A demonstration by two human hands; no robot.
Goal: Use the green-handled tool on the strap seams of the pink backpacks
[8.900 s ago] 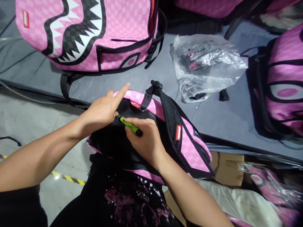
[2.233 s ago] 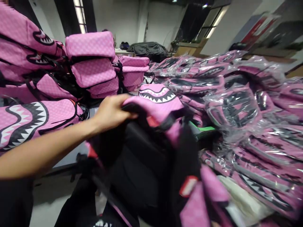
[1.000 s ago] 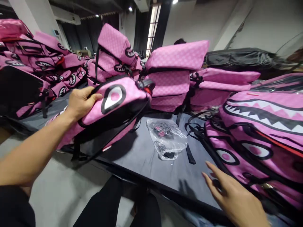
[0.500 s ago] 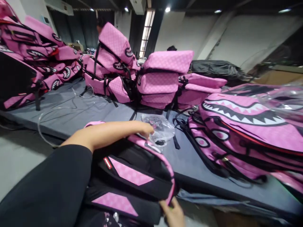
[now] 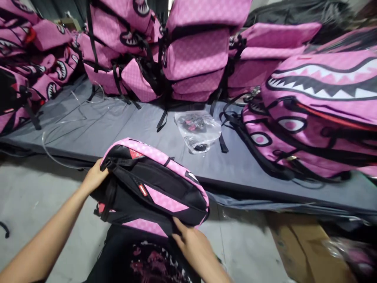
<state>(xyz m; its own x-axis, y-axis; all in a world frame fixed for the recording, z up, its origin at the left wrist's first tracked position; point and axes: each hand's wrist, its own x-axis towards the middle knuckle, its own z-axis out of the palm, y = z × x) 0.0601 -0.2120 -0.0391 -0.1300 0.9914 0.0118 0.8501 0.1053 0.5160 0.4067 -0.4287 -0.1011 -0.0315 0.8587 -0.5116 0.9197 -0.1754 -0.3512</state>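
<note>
Left hand (image 5: 94, 177) clamps a pink-checked black fabric backpack (image 5: 166, 199), right hand (image 5: 196, 245) touches it, fingers apart, probably for balance.

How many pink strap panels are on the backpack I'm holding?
2. The upper pink strap panel is beside the small red-and-white label; the lower pink strap panel is left of your right hand in the picture. Others might be hidden.

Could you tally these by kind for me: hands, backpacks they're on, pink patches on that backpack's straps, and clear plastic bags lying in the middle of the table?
Hands (left hand, right hand): 2
Backpack: 1
Pink strap patches: 2
Clear plastic bag: 1
Total: 6
</note>
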